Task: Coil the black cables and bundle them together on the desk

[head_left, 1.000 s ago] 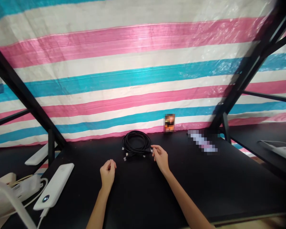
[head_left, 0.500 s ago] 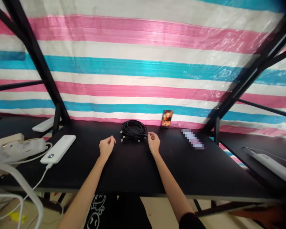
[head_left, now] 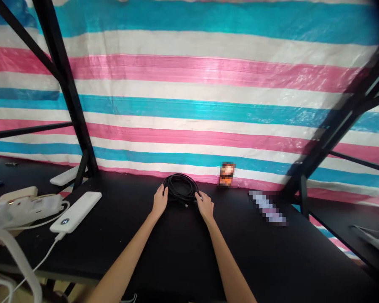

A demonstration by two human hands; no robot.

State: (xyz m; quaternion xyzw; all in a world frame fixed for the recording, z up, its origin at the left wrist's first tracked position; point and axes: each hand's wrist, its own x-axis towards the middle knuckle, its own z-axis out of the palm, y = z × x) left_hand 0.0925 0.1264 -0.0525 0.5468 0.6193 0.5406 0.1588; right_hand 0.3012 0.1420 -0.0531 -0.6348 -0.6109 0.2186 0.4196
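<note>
A coiled bundle of black cables (head_left: 180, 188) lies on the black table (head_left: 183, 252), close to its back edge. At the coil's left side, my left hand (head_left: 160, 199) has its fingers closed on the cable. My right hand (head_left: 204, 206) grips the coil's right side, near the cable ends. One small light connector (head_left: 186, 205) shows at the front of the coil, between the hands.
To the left are a white power bank (head_left: 78, 211) with a plugged-in cable, a white power strip (head_left: 25, 210) and another white device (head_left: 68, 176). Two blurred-out items, one orange (head_left: 226, 174) and one pale (head_left: 268, 207), are right of the coil. Black metal posts flank the table.
My left hand has moved right to the coil and closed on it. My right hand has shifted slightly along the coil's right side. The camera view has tilted up.
</note>
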